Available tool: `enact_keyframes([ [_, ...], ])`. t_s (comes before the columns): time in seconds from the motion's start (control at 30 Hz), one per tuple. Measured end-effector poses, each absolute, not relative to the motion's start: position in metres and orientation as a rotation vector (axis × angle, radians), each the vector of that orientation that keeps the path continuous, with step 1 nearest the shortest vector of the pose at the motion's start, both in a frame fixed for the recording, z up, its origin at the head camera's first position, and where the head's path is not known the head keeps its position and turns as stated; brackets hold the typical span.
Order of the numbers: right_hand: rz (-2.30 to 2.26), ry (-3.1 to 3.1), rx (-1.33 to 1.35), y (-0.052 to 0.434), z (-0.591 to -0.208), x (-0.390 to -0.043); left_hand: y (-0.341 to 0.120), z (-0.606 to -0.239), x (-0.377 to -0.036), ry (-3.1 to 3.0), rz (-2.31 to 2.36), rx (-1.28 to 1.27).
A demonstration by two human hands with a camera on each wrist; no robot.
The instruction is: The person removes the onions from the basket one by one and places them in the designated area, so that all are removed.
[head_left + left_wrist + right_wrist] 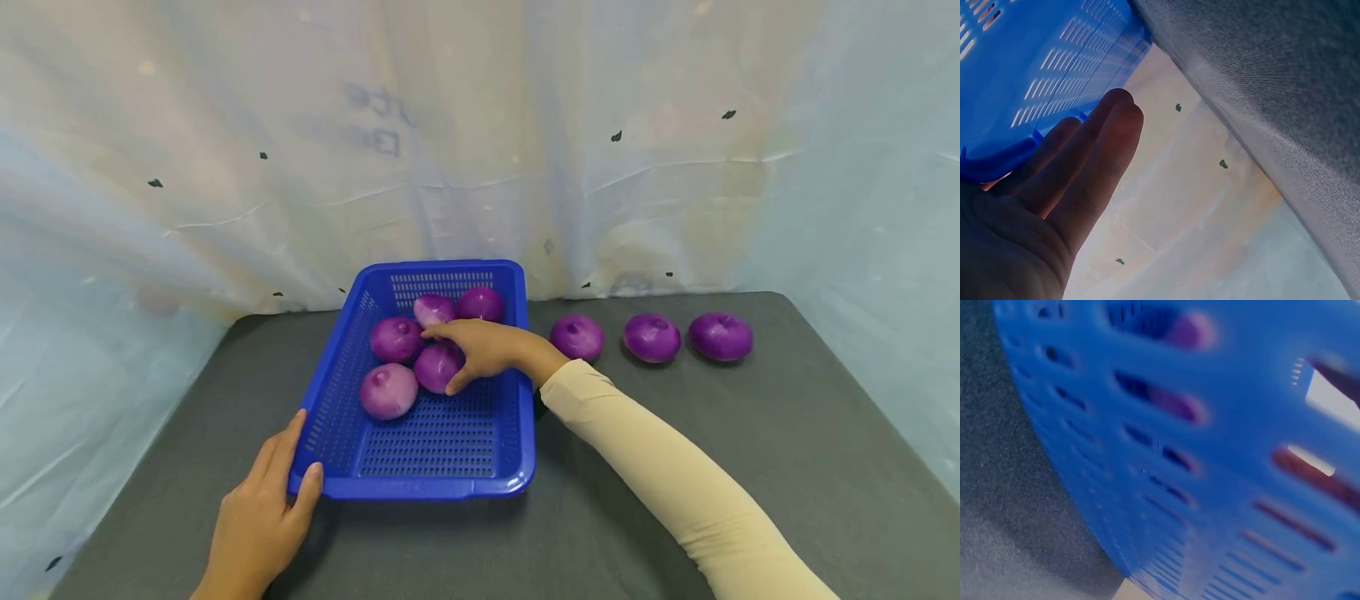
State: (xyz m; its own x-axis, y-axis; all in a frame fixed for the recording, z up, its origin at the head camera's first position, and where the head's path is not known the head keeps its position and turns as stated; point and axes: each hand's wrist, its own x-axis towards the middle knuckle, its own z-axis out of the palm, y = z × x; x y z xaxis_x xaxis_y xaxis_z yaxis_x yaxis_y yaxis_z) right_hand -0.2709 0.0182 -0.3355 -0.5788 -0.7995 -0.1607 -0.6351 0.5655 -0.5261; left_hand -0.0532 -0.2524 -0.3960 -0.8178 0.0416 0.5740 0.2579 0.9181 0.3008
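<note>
A blue plastic basket (427,487) with slotted walls stands on the dark grey table, several purple onions inside it. My left hand (258,504) holds its near left corner, thumb at the front rim and long fingers along the left side; the left wrist view shows these fingers (1094,162) fairly straight beside the outer wall. Reaching over the right rim, my right hand (483,346) grips an onion (435,369) between thumb and fingers. Close around it lie a paler onion (388,392) and another onion (395,339). The basket wall hides most of that hand in the right wrist view.
Right of the basket, three onions stand in a row: one (577,337) beside my right wrist, a second (652,337) and a third (721,336). A pale plastic sheet (480,167) hangs behind the table (712,467) and along its sides.
</note>
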Motion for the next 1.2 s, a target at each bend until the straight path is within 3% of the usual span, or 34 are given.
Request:
enact_keyframes([
  [0.67, -0.219, 2.343, -1.222, 0.021, -0.341, -0.263, -0.249, -0.399, -0.058, -2.501, -0.497, -0.223],
  [1.2, -0.769, 2.493, -1.273, 0.033, -0.327, -0.247, -0.251, -0.395, -0.052, -2.528, -0.502, -0.174],
])
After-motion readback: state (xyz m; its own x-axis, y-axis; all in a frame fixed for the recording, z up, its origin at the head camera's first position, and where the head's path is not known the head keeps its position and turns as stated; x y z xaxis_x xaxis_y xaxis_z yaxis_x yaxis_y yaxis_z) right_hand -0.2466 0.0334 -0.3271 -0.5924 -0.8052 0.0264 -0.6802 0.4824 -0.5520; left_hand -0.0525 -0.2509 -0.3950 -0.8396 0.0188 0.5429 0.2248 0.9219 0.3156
